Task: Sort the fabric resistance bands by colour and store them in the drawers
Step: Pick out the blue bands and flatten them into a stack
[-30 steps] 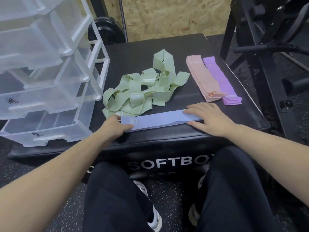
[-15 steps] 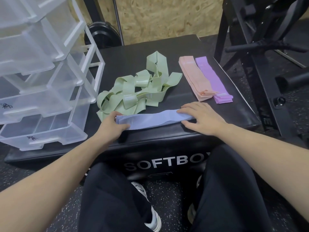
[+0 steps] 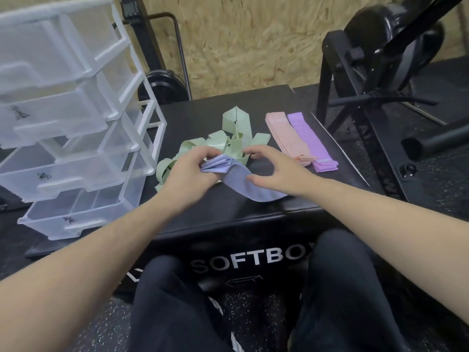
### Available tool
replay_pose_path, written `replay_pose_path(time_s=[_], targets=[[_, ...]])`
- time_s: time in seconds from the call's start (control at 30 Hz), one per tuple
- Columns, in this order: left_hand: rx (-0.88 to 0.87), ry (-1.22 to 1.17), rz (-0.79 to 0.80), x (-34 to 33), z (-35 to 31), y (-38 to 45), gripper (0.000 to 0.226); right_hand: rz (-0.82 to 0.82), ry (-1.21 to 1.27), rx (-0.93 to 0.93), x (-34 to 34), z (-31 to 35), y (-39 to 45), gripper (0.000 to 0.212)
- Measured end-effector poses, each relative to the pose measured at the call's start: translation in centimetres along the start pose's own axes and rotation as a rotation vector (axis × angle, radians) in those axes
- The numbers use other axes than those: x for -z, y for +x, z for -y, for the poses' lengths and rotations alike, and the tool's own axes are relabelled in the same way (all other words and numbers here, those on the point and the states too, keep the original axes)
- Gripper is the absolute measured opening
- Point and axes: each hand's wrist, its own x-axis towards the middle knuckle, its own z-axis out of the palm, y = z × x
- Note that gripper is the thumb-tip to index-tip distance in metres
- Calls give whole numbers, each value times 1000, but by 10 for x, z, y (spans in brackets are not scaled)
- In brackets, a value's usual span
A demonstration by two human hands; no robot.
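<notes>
Left grip (image 3: 189, 171) pinching blue bands (image 3: 236, 177); right grip (image 3: 274, 168) loose, fingers spread. Drawer unit (image 3: 76, 138) drawers pulled out, contents unclear.

Blue band (image 3: 250, 185), green bands (image 3: 228, 141), pink (image 3: 286, 135) and purple (image 3: 308, 138) stacks, black box (image 3: 228, 212).

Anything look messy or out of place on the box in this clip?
Yes: the green bands lie in a loose tangled heap mid-box, while the pink bands and purple bands sit in neat flat stacks. The left hand pinches the blue bands; nothing looks damaged.
</notes>
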Motion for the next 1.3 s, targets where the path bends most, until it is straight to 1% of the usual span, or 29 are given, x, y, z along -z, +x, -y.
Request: replay_pose_path(time_s=[0.13, 0.27, 0.37, 0.47, 0.6, 0.67, 0.87, 0.97, 1.03, 1.13, 1.2, 1.23, 1.3], targets=[[-102, -69, 17, 6, -39, -3, 32, -46, 156, 46, 19, 43, -3, 25], [-221, -83, 19, 12, -71, -8, 43, -134, 229, 61, 41, 64, -18, 18], [-258, -123, 20, 14, -92, -9, 46, -216, 245, 105, 52, 75, -30, 17], [-301, -141, 41, 18, -109, -7, 49, -277, 275, 102, 63, 85, -39, 17], [-337, -137, 118, 18, -122, -1, 53, -262, 282, 103, 76, 95, -47, 24], [-337, -121, 133, 14, -122, 6, 54, -252, 272, 83, 81, 95, -46, 24], [-279, -84, 166, -9, -102, 37, 51, -188, 277, -41, 87, 67, -28, 16], [-239, -87, 188, -23, -87, 60, 47, -193, 248, -102, 87, 43, -10, 22], [-183, -167, 196, -31, -79, 75, 49, -214, 213, -126, 86, 28, 5, 24], [-40, -334, 218, -46, -62, 91, 63, -236, 193, -152, 85, 5, 25, 21], [70, -382, 280, -60, -44, 102, 68, -246, 176, -175, 85, -9, 39, 23], [115, -423, 321, -68, -35, 107, 65, -246, 162, -189, 85, -16, 45, 25], [199, -551, 331, -83, -20, 118, 47, -228, 144, -225, 85, -30, 57, 26]])
